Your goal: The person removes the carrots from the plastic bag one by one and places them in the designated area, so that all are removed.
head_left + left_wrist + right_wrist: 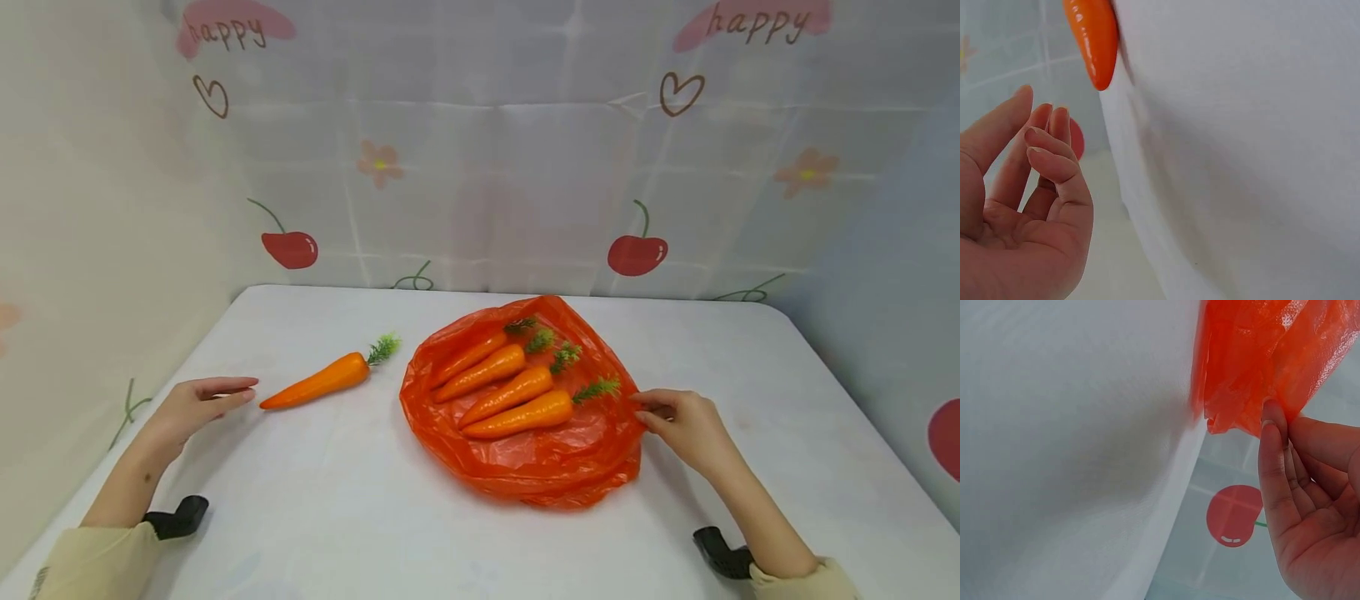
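Observation:
A red plastic bag point(517, 467) lies spread on the table, its rim rolled in a rough ring. Several orange carrots point(517, 417) with green tops rest side by side on it. My right hand point(693, 429) pinches the bag's right edge between thumb and fingers, as the right wrist view shows with the bag's film point(1241, 375). To the left, a single carrot point(318, 383) lies on the table, its leafy top pointing away to the right. My left hand point(197, 408) hovers just left of that carrot's tip point(1102, 72), apart from it, fingers loosely bent and holding nothing.
The white table point(315, 500) backs onto a hanging cloth point(480, 208) printed with cherries, flowers and hearts. More cloth closes in both sides. A black wrist mount point(177, 518) sticks out at the left wrist, another black mount point(722, 553) at the right.

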`<move>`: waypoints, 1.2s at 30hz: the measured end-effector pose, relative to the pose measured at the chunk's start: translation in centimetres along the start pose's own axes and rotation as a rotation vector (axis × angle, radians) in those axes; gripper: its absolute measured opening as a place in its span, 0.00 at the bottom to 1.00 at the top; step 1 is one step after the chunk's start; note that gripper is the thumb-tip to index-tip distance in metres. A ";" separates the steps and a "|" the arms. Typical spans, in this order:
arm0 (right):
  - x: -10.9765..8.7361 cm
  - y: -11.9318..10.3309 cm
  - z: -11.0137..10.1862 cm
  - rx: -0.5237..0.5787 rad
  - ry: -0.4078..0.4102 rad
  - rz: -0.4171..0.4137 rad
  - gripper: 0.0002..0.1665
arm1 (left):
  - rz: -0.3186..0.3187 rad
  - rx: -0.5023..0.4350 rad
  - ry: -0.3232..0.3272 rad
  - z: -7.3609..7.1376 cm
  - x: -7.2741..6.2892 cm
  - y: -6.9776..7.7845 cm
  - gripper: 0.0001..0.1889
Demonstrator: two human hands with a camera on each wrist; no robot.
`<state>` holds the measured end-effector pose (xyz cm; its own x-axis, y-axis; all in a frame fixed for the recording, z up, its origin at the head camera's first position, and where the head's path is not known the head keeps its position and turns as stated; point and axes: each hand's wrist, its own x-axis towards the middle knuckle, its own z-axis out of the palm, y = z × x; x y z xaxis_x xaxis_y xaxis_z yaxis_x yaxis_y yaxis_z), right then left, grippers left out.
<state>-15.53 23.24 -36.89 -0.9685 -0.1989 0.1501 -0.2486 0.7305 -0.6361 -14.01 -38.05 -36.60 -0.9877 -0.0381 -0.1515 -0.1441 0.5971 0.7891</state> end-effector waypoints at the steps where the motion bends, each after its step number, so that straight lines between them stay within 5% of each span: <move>1: 0.0 0.0 0.0 0.000 -0.001 -0.003 0.13 | 0.002 0.002 0.012 -0.1 -0.2 0.3 0.32; 7: 0.1 0.1 0.0 -0.002 0.001 -0.012 0.13 | 0.079 -0.022 0.038 1.4 -0.8 4.8 0.28; 17: 0.1 0.0 0.0 -0.002 0.005 -0.006 0.13 | 0.242 -0.166 -0.064 8.7 0.3 12.6 0.21; 26: 0.0 0.1 0.1 0.004 -0.001 0.005 0.13 | 0.299 -0.228 -0.240 14.7 1.3 15.2 0.16; 36: 0.1 0.1 0.0 0.004 -0.008 -0.003 0.13 | 0.401 -0.232 -0.346 19.7 2.0 16.8 0.13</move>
<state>-15.64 23.31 -36.98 -0.9674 -0.2066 0.1461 -0.2518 0.7269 -0.6390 -17.17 -12.30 -35.35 -0.8960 0.4430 0.0315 0.1898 0.3179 0.9289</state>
